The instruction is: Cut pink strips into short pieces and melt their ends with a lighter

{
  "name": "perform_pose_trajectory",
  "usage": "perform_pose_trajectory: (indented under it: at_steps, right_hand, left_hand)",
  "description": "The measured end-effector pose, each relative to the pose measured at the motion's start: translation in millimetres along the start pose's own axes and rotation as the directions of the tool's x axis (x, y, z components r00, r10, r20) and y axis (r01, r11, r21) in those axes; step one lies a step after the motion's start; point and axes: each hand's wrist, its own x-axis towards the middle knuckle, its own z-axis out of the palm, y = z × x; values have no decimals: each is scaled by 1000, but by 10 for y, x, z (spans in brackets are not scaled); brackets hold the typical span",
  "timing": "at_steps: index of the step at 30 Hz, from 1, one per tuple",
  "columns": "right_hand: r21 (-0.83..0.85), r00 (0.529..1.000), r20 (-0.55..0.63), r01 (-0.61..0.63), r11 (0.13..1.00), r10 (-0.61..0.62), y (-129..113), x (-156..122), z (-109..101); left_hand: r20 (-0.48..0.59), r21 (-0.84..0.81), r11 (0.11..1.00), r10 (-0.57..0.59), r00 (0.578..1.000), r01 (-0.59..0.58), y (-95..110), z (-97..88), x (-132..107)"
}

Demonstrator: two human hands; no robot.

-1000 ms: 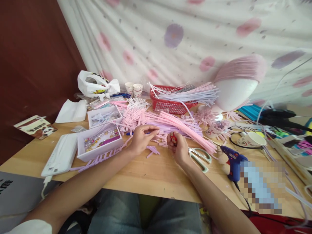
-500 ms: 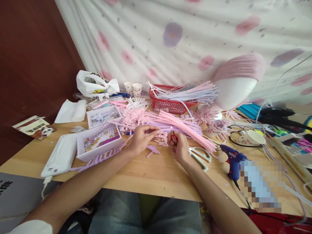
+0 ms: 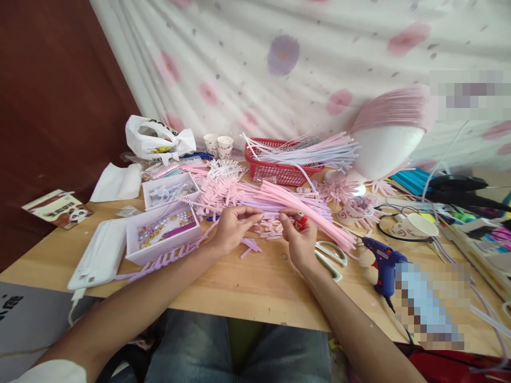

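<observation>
My left hand (image 3: 235, 229) is closed in a pinch over the middle of the table, and whatever its fingertips hold is too small to make out. Facing it, my right hand (image 3: 300, 243) is wrapped round a red lighter (image 3: 300, 220), thumb and forefinger reaching towards the left fingertips. No flame shows at the lighter. Behind both hands lies a bundle of pink fuzzy stems (image 3: 307, 205), with purple stems (image 3: 255, 202) beneath. Short pink pieces (image 3: 269, 229) are scattered between the hands, and a few purple pieces (image 3: 250, 246) lie nearer me. Beside my right hand are scissors (image 3: 333, 255), partly hidden.
White boxes of beads and trims (image 3: 163, 247) stand left, beside a white power bank (image 3: 98, 254). A red basket (image 3: 275, 173) full of stems is behind. To the right are a blue glue gun (image 3: 383, 263), a paper cup (image 3: 413, 227) and cables. A white head form (image 3: 389, 146) stands at the back.
The small flame at the lighter is gone. My right hand has turned, drawing the lighter back into its palm, with thumb and forefinger now stretched leftward. My left hand keeps its pinch in place.
</observation>
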Motion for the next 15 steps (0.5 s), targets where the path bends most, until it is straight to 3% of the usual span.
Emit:
perform_pose_trajectory:
  at_steps: [10, 15]
  right_hand:
    - [49, 996, -86, 34, 998, -30, 54, 0, 1]
    - [1, 1000, 6, 16, 1000, -16, 43, -19, 12]
  left_hand:
    - [2, -34, 999, -34, 999, 34, 2, 8, -6]
    - [9, -35, 999, -30, 1000, 30, 8, 8, -7]
